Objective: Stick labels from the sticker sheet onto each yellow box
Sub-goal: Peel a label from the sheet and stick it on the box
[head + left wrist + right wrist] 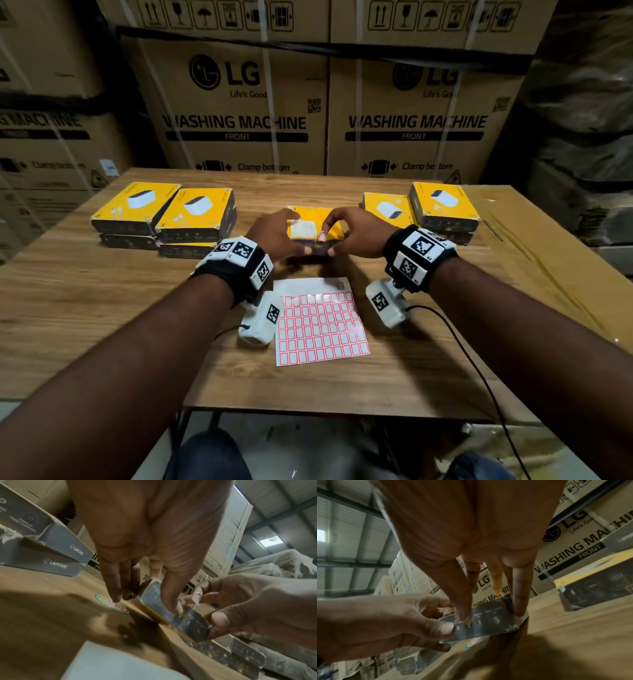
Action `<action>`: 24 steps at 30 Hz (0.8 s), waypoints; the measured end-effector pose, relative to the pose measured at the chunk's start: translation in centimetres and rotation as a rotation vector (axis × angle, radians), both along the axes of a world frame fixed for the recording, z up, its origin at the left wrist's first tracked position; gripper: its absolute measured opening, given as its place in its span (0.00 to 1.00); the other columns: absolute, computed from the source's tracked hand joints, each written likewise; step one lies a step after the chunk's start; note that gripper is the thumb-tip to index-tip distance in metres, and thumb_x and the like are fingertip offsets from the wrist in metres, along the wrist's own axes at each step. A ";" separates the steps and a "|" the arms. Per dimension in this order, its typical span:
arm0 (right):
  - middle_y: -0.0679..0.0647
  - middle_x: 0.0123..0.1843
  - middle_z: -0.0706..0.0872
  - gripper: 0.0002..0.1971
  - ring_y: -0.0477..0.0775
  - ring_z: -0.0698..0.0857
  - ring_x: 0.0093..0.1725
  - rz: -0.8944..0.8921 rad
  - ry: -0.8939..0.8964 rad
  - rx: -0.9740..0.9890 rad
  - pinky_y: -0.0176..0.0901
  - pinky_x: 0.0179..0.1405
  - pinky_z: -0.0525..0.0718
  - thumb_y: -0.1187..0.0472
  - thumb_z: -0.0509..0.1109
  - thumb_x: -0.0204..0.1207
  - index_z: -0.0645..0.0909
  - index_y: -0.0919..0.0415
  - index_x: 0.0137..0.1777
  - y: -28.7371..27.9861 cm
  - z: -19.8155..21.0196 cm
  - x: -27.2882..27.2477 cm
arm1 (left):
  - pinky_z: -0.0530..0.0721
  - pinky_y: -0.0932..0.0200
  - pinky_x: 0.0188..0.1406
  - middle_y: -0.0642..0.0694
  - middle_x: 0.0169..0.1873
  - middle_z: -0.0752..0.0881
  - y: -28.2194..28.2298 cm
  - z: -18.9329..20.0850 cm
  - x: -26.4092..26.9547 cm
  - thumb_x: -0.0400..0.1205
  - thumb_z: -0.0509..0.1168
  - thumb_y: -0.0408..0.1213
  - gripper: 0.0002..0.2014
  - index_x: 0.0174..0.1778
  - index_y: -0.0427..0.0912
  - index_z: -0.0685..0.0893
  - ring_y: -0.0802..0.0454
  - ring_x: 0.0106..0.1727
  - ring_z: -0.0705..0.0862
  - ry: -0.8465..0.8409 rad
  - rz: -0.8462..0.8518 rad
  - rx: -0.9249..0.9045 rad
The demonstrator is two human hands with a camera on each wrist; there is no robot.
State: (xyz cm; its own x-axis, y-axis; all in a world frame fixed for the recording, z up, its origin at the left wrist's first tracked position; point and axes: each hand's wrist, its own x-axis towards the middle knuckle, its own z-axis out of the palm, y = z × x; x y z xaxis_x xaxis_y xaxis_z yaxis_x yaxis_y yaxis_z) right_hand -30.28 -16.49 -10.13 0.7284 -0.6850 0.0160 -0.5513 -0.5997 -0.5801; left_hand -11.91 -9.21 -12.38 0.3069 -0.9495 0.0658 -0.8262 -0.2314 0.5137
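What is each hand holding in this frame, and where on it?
Left hand grips the middle yellow box at its left end. Right hand steadies its right end while pinching a small red-bordered label over it.

Held yellow box (pixel 313 228) half hidden behind hands; label (pixel 322 236) blurred; sticker sheet (pixel 109 665) cut off by frame edge.

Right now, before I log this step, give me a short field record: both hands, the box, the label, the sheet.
left hand: grips the held yellow box at its left end
right hand: pinches a red-bordered label at the box's near edge
held box: raised off the wooden table
sticker sheet: flat on the table, nearer than the box
other yellow boxes: stacks at left and right
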 end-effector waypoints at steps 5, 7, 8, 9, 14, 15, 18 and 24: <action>0.46 0.60 0.83 0.16 0.32 0.76 0.40 0.034 -0.065 0.013 0.36 0.45 0.74 0.67 0.77 0.69 0.82 0.55 0.55 -0.1 1.2 0.3 | 0.83 0.57 0.53 0.47 0.60 0.84 0.0 1.4 0.5 0.59 0.83 0.53 0.28 0.54 0.58 0.85 0.49 0.57 0.85 0.071 0.028 -0.069; 0.45 0.60 0.83 0.14 0.33 0.79 0.41 0.032 -0.074 0.029 0.35 0.43 0.77 0.66 0.77 0.70 0.82 0.54 0.54 -0.2 1.2 0.3 | 0.78 0.59 0.50 0.47 0.58 0.84 0.3 1.4 0.3 0.64 0.81 0.53 0.20 0.50 0.58 0.87 0.50 0.58 0.83 0.112 0.033 -0.107; 0.45 0.59 0.83 0.13 0.37 0.81 0.43 0.024 -0.087 0.032 0.36 0.42 0.79 0.65 0.77 0.70 0.83 0.54 0.53 -0.2 1.2 0.3 | 0.78 0.60 0.49 0.47 0.58 0.85 0.5 1.4 0.2 0.67 0.80 0.53 0.17 0.49 0.58 0.87 0.50 0.57 0.83 0.137 0.037 -0.128; 0.46 0.58 0.84 0.12 0.41 0.82 0.45 0.017 -0.106 0.037 0.37 0.41 0.81 0.65 0.76 0.70 0.83 0.54 0.53 -0.2 1.3 0.2 | 0.79 0.61 0.47 0.47 0.57 0.85 0.6 1.4 0.1 0.69 0.79 0.52 0.15 0.50 0.58 0.88 0.50 0.56 0.84 0.176 0.044 -0.148; 0.46 0.52 0.86 0.08 0.38 0.83 0.41 0.073 -0.134 0.080 0.31 0.37 0.79 0.63 0.75 0.73 0.82 0.56 0.51 0.0 2.0 0.1 | 0.91 0.53 0.40 0.41 0.47 0.91 1.2 2.2 -1.5 0.79 0.73 0.40 0.02 0.46 0.50 0.89 0.44 0.40 0.90 0.586 0.093 -0.183; 0.46 0.53 0.86 0.08 0.39 0.83 0.41 0.071 -0.128 0.072 0.34 0.40 0.81 0.63 0.76 0.73 0.82 0.55 0.50 0.0 2.1 0.1 | 0.91 0.47 0.44 0.39 0.47 0.90 1.2 2.4 -1.8 0.79 0.73 0.38 0.01 0.44 0.48 0.89 0.41 0.41 0.91 0.648 0.112 -0.180; 0.47 0.54 0.86 0.07 0.40 0.83 0.46 0.025 -0.138 0.006 0.38 0.44 0.81 0.63 0.75 0.73 0.83 0.55 0.49 0.1 2.3 0.2 | 0.92 0.46 0.43 0.39 0.49 0.89 1.3 2.6 -2.3 0.80 0.73 0.36 0.03 0.41 0.47 0.89 0.43 0.43 0.91 0.713 0.158 -0.209; 0.46 0.44 0.88 0.03 0.47 0.87 0.47 -0.020 -0.177 -0.247 0.39 0.46 0.81 0.58 0.75 0.72 0.85 0.53 0.44 0.8 2.4 0.9 | 0.92 0.52 0.38 0.41 0.44 0.88 1.6 3.2 -2.9 0.82 0.70 0.35 0.02 0.45 0.45 0.88 0.43 0.41 0.90 0.734 0.157 -0.192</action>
State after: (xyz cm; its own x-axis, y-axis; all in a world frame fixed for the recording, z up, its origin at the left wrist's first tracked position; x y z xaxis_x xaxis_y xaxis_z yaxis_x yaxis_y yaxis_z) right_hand -29.43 -15.66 -7.77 0.6857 -0.6587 0.3097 -0.4677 -0.7247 -0.5059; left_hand -14.79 -7.64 -9.20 0.4654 -0.8838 -0.0470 -0.2237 -0.1688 0.9599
